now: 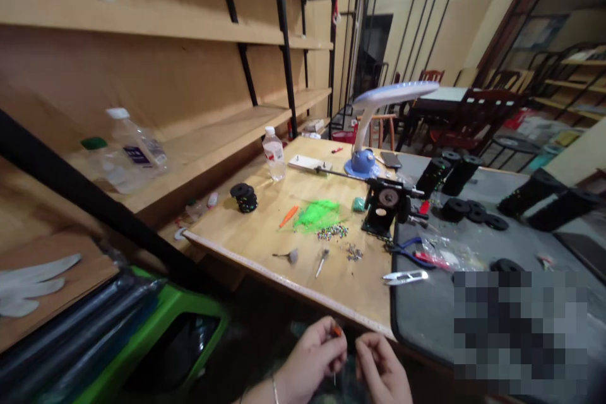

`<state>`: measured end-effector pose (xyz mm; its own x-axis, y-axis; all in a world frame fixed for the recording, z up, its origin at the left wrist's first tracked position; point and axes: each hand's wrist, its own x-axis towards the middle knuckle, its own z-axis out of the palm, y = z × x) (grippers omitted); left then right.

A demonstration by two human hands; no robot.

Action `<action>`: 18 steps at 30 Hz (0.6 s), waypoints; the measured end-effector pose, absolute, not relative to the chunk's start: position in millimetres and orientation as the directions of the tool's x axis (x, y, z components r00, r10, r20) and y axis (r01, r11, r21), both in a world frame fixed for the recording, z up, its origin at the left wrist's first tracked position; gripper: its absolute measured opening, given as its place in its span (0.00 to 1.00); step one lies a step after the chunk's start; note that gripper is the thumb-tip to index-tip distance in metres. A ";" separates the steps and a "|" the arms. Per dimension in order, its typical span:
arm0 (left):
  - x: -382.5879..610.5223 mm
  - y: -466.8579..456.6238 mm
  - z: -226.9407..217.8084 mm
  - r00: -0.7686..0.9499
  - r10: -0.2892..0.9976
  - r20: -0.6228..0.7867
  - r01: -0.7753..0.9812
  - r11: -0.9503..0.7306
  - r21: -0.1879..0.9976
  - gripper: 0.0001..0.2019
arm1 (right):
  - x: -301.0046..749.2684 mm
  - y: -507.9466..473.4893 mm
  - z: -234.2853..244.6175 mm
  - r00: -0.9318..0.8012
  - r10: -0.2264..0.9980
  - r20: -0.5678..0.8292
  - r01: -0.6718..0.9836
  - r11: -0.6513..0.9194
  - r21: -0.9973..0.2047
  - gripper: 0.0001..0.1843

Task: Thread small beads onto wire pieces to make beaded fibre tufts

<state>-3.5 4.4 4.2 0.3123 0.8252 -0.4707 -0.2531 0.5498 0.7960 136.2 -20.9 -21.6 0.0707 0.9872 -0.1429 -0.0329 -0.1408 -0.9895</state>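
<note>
Left hand (312, 350) pinches small orange piece (337, 331) at its fingertips, right hand (382, 367) just beside, fingers curled closed, can't tell on what; light, steady pinch probably best for something that tiny, green strands (318, 214) beyond both hands.

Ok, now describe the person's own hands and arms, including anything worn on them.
Both the left hand and the right hand are bare, without gloves. A thin, pale, shiny bracelet circles the left wrist. No sleeve can be made out; the picture's edge cuts off the arms.
</note>
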 end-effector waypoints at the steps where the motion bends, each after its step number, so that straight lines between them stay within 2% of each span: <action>1: -3.8 3.0 8.2 0.307 0.822 -0.480 -0.251 0.556 0.792 0.14 | 136.6 -21.6 -19.9 0.082 0.986 -0.147 -0.036 -0.145 -0.989 0.23; 10: -4.4 2.7 10.4 0.340 0.800 -0.494 -0.190 0.573 0.797 0.16 | 136.0 -23.3 -17.8 0.077 0.983 -0.166 -0.037 -0.163 -0.986 0.21; 18: -5.6 0.2 7.6 0.402 0.766 -0.502 -0.127 0.589 0.798 0.16 | 131.6 -19.7 -8.2 0.001 0.977 -0.211 -0.099 -0.210 -0.973 0.21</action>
<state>-5.6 0.2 7.6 0.4017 0.7662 -0.5016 -0.1266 0.5890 0.7982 131.6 -19.7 -8.2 0.0012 0.9775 -0.2110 -0.0991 -0.2098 -0.9727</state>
